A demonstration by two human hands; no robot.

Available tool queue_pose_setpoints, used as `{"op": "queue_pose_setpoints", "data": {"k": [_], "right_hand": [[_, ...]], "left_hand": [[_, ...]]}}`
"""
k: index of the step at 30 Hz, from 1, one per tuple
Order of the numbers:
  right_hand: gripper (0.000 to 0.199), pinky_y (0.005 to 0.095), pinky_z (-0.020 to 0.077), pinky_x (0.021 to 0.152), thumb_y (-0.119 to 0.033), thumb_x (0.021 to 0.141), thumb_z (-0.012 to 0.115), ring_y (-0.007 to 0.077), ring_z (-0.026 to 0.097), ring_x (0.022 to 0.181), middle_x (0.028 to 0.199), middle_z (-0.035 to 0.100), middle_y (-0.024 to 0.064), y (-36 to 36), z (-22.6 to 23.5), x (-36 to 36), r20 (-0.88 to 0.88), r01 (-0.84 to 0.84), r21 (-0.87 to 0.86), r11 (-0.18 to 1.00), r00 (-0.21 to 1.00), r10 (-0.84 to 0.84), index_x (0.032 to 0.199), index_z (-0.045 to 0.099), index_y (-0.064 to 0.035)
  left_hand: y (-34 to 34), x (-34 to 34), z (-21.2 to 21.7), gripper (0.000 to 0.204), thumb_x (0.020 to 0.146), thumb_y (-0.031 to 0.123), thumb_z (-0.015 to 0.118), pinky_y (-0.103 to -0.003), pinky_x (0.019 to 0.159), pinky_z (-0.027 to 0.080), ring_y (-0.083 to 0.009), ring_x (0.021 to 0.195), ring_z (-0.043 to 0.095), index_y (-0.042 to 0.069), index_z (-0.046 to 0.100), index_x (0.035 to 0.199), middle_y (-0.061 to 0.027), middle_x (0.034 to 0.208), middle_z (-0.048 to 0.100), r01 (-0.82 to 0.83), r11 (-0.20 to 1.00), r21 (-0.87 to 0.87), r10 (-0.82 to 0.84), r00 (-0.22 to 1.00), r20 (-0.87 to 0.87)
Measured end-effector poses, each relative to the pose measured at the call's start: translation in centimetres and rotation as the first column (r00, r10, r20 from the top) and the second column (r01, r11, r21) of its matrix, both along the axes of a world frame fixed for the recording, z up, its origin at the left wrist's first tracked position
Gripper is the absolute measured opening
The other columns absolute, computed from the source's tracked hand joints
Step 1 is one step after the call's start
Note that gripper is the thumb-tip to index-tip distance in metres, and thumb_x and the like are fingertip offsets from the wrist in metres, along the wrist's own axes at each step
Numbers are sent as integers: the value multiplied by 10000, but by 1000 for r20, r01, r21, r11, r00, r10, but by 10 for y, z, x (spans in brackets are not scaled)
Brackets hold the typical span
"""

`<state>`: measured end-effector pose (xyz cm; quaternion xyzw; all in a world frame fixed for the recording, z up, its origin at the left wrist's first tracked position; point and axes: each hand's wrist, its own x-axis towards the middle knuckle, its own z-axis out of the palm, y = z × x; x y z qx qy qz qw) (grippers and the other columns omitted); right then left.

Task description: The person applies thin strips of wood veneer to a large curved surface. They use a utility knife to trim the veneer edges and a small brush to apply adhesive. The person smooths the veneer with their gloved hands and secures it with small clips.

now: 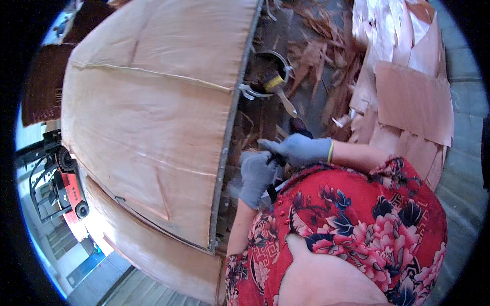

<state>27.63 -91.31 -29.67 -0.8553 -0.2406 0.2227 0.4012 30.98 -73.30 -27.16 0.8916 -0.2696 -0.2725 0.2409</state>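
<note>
My left hand (256, 176) and my right hand (302, 149), both in grey gloves, meet in front of my body. The fingers of both are closed around a small dark thing (276, 159). Most of it is covered by the gloves, so its kind cannot be made out. Just left of my hands runs the edge of a broad, pale wood veneer sheet (153, 117) lying on a flat stack. Beyond my hands, a paintbrush (279, 91) with a yellow band and wooden handle rests across the rim of a round bucket (284, 64).
Torn veneer scraps (309, 61) litter the floor by the bucket. To the right lies a pile of veneer strips (375, 102) with a squarish veneer piece (414, 102) on top. A red forklift (69, 191) stands at the far left. A dark shoe (300, 126) shows beyond my right hand.
</note>
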Motion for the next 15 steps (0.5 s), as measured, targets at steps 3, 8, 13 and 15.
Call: {"op": "queue_pose_setpoints", "data": {"k": [3,8,13,15], "right_hand": [[782,422,444,526,-89,723,559,355,587,597,694,586,193,-11,-6,21,-83,-15,-48,999,996,11,1395,158,-101],[323,419,459,524,-175,795,526,347,592,640,699,582,138,-39,-27,58,-12,-80,-311,947,997,81,1117,501,-183],[382,361,465,536,-133,775,564,252,585,658,801,565,95,-102,-28,101,739,649,-509,565,666,-99,1152,504,-148],[453,348,464,549,-158,769,547,246,586,695,882,548,111,-80,-58,97,757,595,-495,633,653,-22,1213,465,-182]], "left_hand": [[-11,21,-10,192,760,257,595,-450,589,443,-349,672,587,72,614,712,-172,690,598,51,998,35,-50,998,-39],[-9,45,-44,192,761,243,608,-434,547,439,-345,611,581,62,606,697,-172,632,582,-54,995,-78,56,998,27],[14,87,-110,199,846,164,572,-280,448,417,-178,467,541,14,590,716,-84,570,571,-756,586,-290,548,634,-546],[14,101,-129,193,857,137,558,-251,430,409,-145,454,533,-3,581,727,-67,582,563,-855,403,-326,580,514,-632]]}}
